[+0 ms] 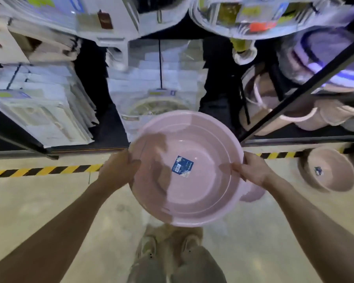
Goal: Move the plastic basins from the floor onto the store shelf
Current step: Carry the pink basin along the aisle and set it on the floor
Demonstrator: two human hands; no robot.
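Observation:
A round pink plastic basin with a blue label inside is held up in front of me, above the floor and near the shelf's front edge. My left hand grips its left rim, thumb over the edge. My right hand grips the right rim, thumb inside. Another pink basin with a label sits on the floor at the right. A bit of pink plastic shows under the held basin's right side. The dark shelf runs across ahead of me.
Yellow-and-black tape marks the floor along the shelf base. White packaged goods fill the shelf's left bay, white stacked items the middle, beige and pink tubs the right. A black upright slants across. My shoes are below.

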